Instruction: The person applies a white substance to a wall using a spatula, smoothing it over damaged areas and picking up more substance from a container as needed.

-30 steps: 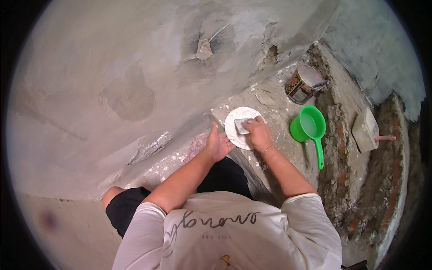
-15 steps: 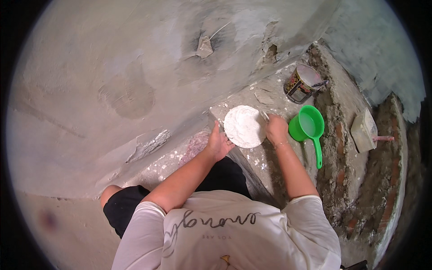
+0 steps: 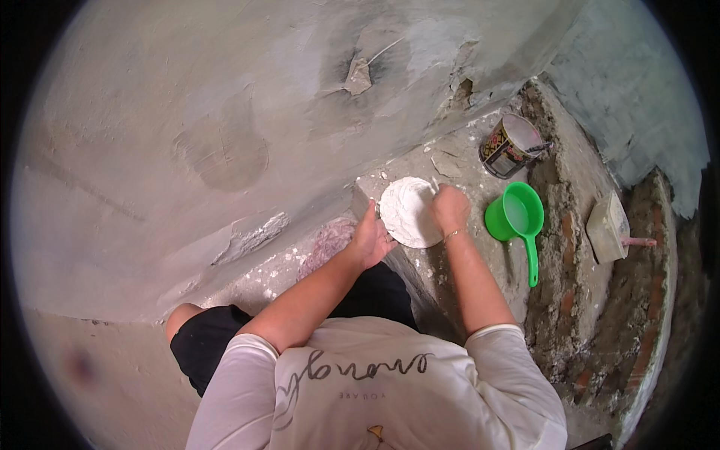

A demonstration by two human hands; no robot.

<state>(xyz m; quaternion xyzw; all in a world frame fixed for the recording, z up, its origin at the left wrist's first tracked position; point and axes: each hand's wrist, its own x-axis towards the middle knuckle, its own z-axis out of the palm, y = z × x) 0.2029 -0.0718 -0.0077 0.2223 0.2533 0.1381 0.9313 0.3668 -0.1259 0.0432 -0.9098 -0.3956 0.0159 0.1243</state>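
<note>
A round bowl (image 3: 418, 247) is filled almost to its rim with thick white paste (image 3: 407, 214), its surface ridged. My left hand (image 3: 369, 238) grips the bowl's left side, thumb up along the rim and fingers curled beneath. Over the right side of the paste, my right hand (image 3: 451, 209) is closed round a thin, pale tool (image 3: 434, 184). Only a short end of that tool shows above my fist, so its kind is unclear. Just right of this hand stands a green dipper (image 3: 535, 210) holding cloudy liquid, its handle pointing toward me.
Behind the dipper is an open paint can (image 3: 501, 154) with a dark-handled tool across its rim. Farther right, a pale plastic tub (image 3: 606, 225) with a pinkish handle sits on rough brick steps (image 3: 568, 300). A patchy plaster wall (image 3: 225, 97) rises ahead and left. Pinkish crumpled material (image 3: 328, 246) lies by my left forearm.
My right hand has shifted slightly left across the paste, turning at the wrist, and the paste's surface looks different. My left hand keeps its hold on the bowl. The whole view has shifted a little.
</note>
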